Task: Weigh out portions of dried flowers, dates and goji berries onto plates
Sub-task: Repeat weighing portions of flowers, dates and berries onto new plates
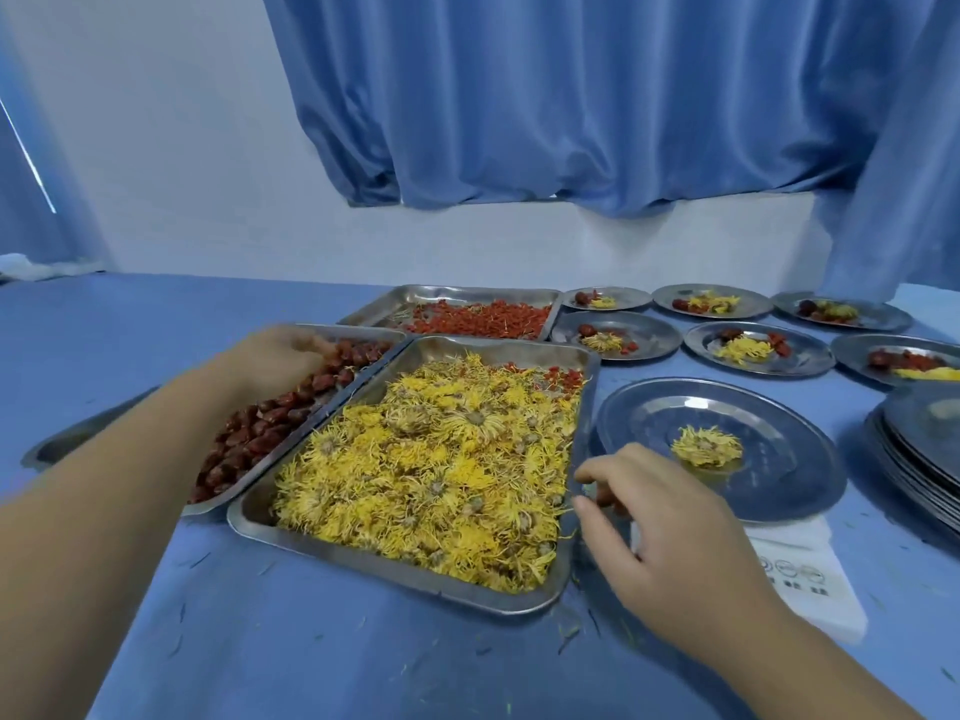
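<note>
Steel trays crowd our blue table (311,646). Our left hand (283,356) reaches into the dates (270,423), fingers curled among them; whether they grip, we cannot tell. Our right hand (670,517) hovers between the flower tray (519,601) and the plate (784,491) bearing one dried flower (706,446), thumb and forefinger pinching a small reddish piece (604,495).
</note>
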### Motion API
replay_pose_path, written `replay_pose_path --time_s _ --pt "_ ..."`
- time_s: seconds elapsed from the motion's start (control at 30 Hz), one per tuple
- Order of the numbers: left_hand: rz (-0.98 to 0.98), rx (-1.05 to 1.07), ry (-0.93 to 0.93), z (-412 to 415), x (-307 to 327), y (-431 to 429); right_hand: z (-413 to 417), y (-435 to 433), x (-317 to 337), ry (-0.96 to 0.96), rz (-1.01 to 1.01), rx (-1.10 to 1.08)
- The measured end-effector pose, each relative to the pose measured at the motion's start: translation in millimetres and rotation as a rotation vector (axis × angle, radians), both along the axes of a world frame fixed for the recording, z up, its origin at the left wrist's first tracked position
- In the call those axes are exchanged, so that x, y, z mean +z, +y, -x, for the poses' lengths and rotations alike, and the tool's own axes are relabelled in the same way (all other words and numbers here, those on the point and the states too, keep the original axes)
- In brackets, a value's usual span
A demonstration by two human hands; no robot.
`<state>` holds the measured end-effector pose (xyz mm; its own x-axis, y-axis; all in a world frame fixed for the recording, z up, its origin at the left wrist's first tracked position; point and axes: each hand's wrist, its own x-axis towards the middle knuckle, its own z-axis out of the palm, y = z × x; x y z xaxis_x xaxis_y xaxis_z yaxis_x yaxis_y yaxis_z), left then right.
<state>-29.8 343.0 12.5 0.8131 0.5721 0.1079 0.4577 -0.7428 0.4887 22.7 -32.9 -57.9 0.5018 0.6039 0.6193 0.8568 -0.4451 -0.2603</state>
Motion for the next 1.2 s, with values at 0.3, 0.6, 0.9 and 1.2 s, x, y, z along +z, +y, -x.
replay_pose_path --time_s 0.3,0.6,0.9,1.2 --pt "-0.168 0.015 0.373 -15 -36 24 -4 3 -3 0.001 0.032 0.029" --pt "-0.281 0.081 0.211 -6 -50 39 -3 0 -4 -0.001 0.000 0.047" --pt "0.186 -0.086 -0.243 -18 -1 -31 -5 -10 3 0.209 -0.326 0.064" --pt "0.194 -0.474 -0.124 -77 8 -180 -34 -45 30 0.787 -1.037 -0.110"
